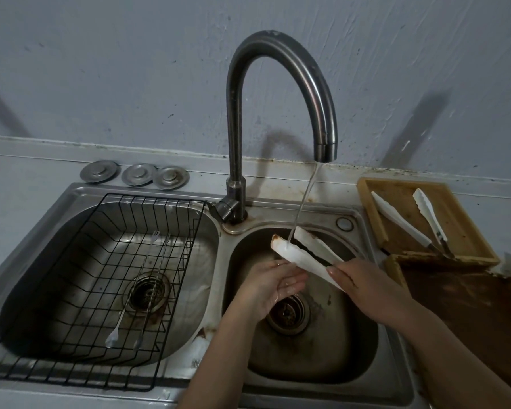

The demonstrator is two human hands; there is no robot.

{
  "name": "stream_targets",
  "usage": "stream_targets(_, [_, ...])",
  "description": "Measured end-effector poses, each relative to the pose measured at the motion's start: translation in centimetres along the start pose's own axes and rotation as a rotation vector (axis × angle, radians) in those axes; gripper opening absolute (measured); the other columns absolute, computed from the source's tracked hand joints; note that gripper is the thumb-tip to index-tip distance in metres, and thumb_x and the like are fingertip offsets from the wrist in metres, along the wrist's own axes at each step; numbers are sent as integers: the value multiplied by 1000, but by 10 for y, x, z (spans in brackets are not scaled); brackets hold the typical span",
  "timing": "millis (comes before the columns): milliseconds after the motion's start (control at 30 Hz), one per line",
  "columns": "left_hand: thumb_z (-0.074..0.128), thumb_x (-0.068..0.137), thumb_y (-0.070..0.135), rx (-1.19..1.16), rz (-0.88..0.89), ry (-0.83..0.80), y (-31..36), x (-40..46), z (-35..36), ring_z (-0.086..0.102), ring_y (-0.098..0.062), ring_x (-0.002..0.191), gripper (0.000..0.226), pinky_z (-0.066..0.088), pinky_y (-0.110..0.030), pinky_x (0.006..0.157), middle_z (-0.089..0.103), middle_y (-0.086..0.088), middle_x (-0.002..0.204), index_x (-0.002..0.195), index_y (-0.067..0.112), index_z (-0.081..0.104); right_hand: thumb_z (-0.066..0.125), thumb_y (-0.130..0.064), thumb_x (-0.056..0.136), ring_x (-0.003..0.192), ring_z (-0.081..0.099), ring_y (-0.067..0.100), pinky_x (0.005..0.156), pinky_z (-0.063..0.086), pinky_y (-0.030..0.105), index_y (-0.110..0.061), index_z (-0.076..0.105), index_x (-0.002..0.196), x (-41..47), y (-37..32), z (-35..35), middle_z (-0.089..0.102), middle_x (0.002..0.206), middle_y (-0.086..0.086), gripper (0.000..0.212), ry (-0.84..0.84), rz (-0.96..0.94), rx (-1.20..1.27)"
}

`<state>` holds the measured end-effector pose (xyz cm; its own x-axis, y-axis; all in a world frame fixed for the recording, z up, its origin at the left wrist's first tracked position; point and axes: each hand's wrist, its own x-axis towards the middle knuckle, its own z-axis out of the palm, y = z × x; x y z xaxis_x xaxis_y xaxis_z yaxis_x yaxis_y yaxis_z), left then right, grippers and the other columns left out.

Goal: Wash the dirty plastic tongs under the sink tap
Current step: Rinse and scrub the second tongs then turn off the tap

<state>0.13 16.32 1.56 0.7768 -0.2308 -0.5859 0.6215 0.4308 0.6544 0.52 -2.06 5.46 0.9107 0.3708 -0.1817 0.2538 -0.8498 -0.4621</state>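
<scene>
Right hand (366, 286) grips hinge end of plastic tongs (303, 255); long axis runs up-left from it, open tips under tap (281, 119) stream. Left hand (273, 283) spread, palm up, wet, just below-left of near blade, nearer the soiled tip for rubbing

Tongs (300, 255) handle end hidden inside right hand (366, 286), brown tray (469, 305) cut off at right edge

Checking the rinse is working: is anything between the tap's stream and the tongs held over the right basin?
Nothing visible. The stream falls straight from the tap onto the tongs, held by the right hand; the left hand sits below them.
</scene>
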Motion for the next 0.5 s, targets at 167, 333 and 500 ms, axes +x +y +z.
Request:
stream_targets(167, [66, 85, 20, 110, 45, 32, -4, 1, 2, 73, -22, 85, 35, 59, -24, 69, 72, -20, 100, 109, -4, 62, 31, -40, 96, 72, 52, 5, 67, 45, 24, -27, 58, 92, -5, 1, 10, 50, 81, -6, 30, 35, -22, -145])
stream_targets(333, [48, 95, 36, 149, 79, 67, -5, 2, 0, 74, -20, 76, 43, 59, -26, 66, 75, -15, 85, 106, -2, 64, 32, -39, 96, 72, 53, 5, 68, 45, 24, -24, 59, 92, -8, 8, 10, 52, 81, -6, 32, 56, -44, -124])
stream_targets(500, [31, 100, 40, 98, 51, 91, -1, 5, -5, 73, -19, 69, 53, 57, -26, 59, 74, -11, 71, 92, -1, 65, 32, -41, 96, 74, 52, 5, 69, 47, 26, -23, 60, 91, -10, 11, 8, 50, 83, -6, 33, 65, -57, -127])
